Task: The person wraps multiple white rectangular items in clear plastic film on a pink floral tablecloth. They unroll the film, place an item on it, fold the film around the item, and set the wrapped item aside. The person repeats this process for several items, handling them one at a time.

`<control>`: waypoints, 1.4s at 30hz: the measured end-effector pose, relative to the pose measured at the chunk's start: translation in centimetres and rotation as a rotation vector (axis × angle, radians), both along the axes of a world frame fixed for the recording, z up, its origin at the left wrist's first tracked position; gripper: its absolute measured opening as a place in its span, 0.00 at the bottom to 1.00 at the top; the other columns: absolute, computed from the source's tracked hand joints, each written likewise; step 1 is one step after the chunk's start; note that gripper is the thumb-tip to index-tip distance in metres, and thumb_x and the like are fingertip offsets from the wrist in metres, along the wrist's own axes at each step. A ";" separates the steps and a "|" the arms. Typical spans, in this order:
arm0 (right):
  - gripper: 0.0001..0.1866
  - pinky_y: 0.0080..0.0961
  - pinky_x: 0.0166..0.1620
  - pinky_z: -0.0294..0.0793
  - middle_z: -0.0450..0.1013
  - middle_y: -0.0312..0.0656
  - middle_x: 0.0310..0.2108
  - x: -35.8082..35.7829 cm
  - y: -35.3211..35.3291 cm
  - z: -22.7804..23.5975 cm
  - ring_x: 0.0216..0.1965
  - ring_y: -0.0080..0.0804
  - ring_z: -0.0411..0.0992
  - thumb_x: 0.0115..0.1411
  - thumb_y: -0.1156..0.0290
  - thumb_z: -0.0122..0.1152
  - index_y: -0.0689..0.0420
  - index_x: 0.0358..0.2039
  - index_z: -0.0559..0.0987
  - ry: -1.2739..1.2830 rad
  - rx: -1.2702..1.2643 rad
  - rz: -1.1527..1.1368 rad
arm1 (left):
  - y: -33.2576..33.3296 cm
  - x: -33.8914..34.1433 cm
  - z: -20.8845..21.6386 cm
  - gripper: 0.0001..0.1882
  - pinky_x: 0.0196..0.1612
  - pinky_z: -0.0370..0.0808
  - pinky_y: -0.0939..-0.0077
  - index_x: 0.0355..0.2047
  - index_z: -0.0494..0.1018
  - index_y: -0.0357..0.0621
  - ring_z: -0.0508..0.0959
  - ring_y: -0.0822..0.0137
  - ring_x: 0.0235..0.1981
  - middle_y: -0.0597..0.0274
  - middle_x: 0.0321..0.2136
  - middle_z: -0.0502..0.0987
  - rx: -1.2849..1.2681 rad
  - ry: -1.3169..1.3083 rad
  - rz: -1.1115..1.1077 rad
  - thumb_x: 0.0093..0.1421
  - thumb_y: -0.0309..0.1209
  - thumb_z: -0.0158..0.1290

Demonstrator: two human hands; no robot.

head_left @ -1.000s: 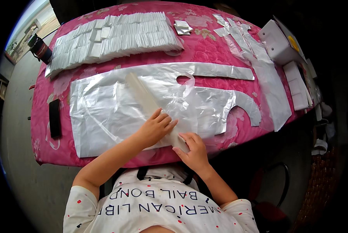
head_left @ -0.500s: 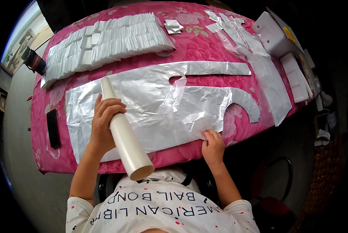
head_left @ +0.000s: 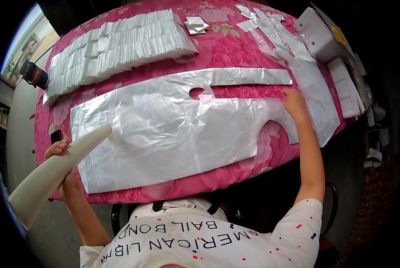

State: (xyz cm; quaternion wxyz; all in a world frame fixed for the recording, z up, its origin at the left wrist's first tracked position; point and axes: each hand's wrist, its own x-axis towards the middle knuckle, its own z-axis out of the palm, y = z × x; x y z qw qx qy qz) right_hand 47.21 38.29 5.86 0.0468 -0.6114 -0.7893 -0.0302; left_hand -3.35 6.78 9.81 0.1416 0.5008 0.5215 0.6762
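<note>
My left hand [head_left: 62, 165] is wrapped round a long off-white tube [head_left: 59, 167], which slants out past the left edge of the table, its upper end over the sheet. Flat on the table lies a thin, whitish plastic apron [head_left: 164, 138] with strap-like strips toward the right and cut-out curves. My right hand [head_left: 294, 105] is stretched to the right side, its fingertips closed at the edge of the lower strip. A dark object [head_left: 56, 136] on the table is mostly hidden behind my left hand.
Rows of folded white packets [head_left: 119, 44] fill the back left, with a small stack of packets [head_left: 196, 25] beside them. More plastic film [head_left: 314, 98] lies at the right, near a white box [head_left: 318, 33]. A dark cylindrical object [head_left: 33, 73] stands at the left edge. A pink flowered cloth [head_left: 231, 51] covers the table.
My left hand has swung the tube left and off the sheet's middle. From the near edge, my right hand has moved up and right, and the apron lies smoother there.
</note>
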 end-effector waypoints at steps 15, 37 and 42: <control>0.21 0.34 0.30 0.69 0.72 0.42 0.22 -20.4 -16.2 -4.9 0.26 0.40 0.71 0.49 0.51 0.62 0.59 0.24 0.73 0.442 -0.151 -0.092 | 0.3 0.6 0.9 0.27 0.65 0.43 0.52 0.47 0.62 0.36 0.63 0.58 0.54 0.56 0.43 0.64 0.124 -0.206 -0.080 0.43 0.24 0.51; 0.13 0.17 0.30 0.72 0.76 0.42 0.27 -20.7 -15.8 -5.9 0.27 0.23 0.74 0.56 0.63 0.58 0.62 0.27 0.74 1.123 -0.827 -0.101 | -0.8 -0.5 0.7 0.27 0.65 0.42 0.50 0.46 0.62 0.36 0.63 0.60 0.53 0.56 0.42 0.64 0.112 -0.169 -0.060 0.43 0.27 0.52; 0.05 0.24 0.32 0.76 0.75 0.38 0.29 -16.6 -12.1 -3.6 0.29 0.23 0.75 0.57 0.71 0.53 0.57 0.33 0.73 1.797 -1.161 -0.324 | -1.3 -1.5 0.5 0.28 0.65 0.43 0.52 0.47 0.61 0.37 0.62 0.61 0.52 0.56 0.42 0.64 0.105 -0.203 -0.071 0.43 0.28 0.53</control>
